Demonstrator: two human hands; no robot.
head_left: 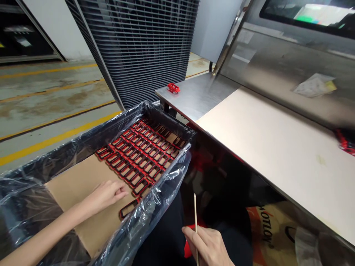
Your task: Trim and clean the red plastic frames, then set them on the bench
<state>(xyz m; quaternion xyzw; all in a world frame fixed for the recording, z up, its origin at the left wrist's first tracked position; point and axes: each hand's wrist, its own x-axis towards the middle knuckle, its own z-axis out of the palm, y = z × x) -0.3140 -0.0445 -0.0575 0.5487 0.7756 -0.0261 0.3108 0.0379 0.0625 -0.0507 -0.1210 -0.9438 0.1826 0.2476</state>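
My left hand [112, 192] is over the bare cardboard sheet [80, 181] inside a plastic-lined crate, its fingers curled together with nothing showing in them. Close to its fingertips lies a single black-and-red rectangular frame [128, 209], set apart from the rest. Beyond it, rows of similar frames [141, 147] lie side by side on the cardboard. My right hand [209, 244], low in the view, grips a thin pointed wooden stick [195, 210] standing nearly upright. Something red [188, 248] shows behind that hand; whether it is held I cannot tell.
Clear plastic film lines the dark crate [155, 114]. To the right, a metal bench [205, 92] bears a pale sheet [266, 136] and a red part [173, 88]. Dark red-and-black items [345, 142] lie at the far right. Stacked dark trays [141, 48] stand behind; a printed sack [271, 232] lies below the bench.
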